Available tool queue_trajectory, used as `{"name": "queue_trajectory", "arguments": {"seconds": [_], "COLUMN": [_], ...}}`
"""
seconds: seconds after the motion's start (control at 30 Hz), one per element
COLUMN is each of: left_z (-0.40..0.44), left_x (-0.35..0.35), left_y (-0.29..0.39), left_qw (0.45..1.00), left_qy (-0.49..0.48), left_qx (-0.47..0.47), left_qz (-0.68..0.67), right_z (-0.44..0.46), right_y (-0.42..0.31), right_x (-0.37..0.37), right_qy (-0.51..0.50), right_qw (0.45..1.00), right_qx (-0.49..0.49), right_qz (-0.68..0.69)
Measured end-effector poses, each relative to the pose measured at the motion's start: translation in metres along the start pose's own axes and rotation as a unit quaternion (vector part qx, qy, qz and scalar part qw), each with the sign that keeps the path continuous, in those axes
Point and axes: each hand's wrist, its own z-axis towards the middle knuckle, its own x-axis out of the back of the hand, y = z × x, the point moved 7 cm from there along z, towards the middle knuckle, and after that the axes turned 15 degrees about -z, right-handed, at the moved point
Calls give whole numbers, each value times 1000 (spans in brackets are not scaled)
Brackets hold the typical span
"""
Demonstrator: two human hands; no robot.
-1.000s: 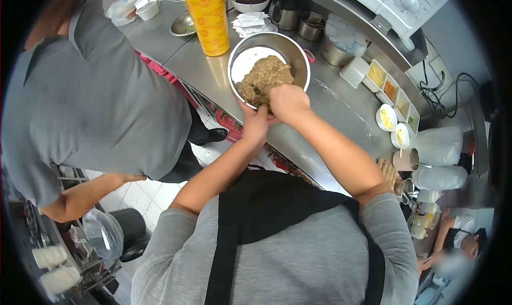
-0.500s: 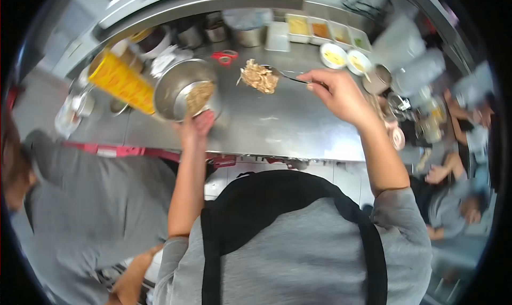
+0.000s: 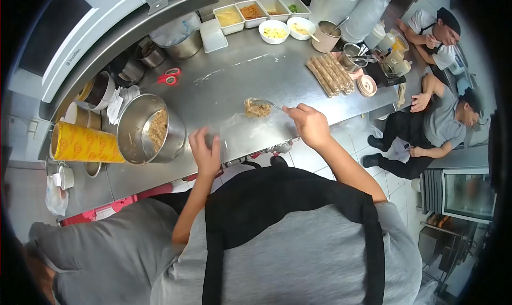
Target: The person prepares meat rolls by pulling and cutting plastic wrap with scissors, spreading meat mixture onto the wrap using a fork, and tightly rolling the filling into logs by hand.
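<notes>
My right hand (image 3: pixel 309 124) grips a metal spoon (image 3: pixel 272 104) by its handle. At the spoon's tip is a clump of shredded brown filling (image 3: pixel 256 108), on or just above the steel counter (image 3: pixel 224 97); I cannot tell which. My left hand (image 3: pixel 205 153) hovers at the counter's front edge, fingers apart and holding nothing. Left of it stands a tilted steel pot (image 3: pixel 173 139), its mouth facing left, with more of the same filling (image 3: pixel 158 129) inside.
Red scissors (image 3: pixel 169 76) lie behind the pot, a yellow patterned cylinder (image 3: pixel 88 143) beside it. Trays of ingredients (image 3: pixel 250 14) and two white bowls (image 3: pixel 274 33) line the back. Wrapped rolls (image 3: pixel 330 74) lie right. A co-worker in grey (image 3: pixel 106 246) stands close left; other people are right.
My left hand has let go of the pot and moved right, to the counter's edge. My right hand has brought the spoon and its filling down toward the counter. The view has turned.
</notes>
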Motion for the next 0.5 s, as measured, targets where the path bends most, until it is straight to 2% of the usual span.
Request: {"name": "queue_trajectory", "arguments": {"seconds": [0.1, 0.2, 0.3, 0.4, 0.5], "left_z": [24, 25, 24, 23, 21], "left_x": [-9, -12, -7, -9, -5], "left_y": [1, -6, -10, -11, -11], "left_qw": [999, 999, 1000, 1000, 1000], "left_qy": [-27, -18, -7, -13, 0], "left_qx": [-25, -14, -11, -4, -3], "left_qz": [19, 22, 28, 19, 25], "right_z": [4, 3, 8, 10, 12], "right_y": [3, -3, -7, -4, -3], "right_x": [4, -22, -7, -9, 10], "right_qy": [-27, -50, -36, -83, -47], "right_qw": [999, 999, 998, 995, 997], "right_qx": [-40, 19, 11, 30, 33], "right_qz": [6, 3, 42, -46, -50]}}
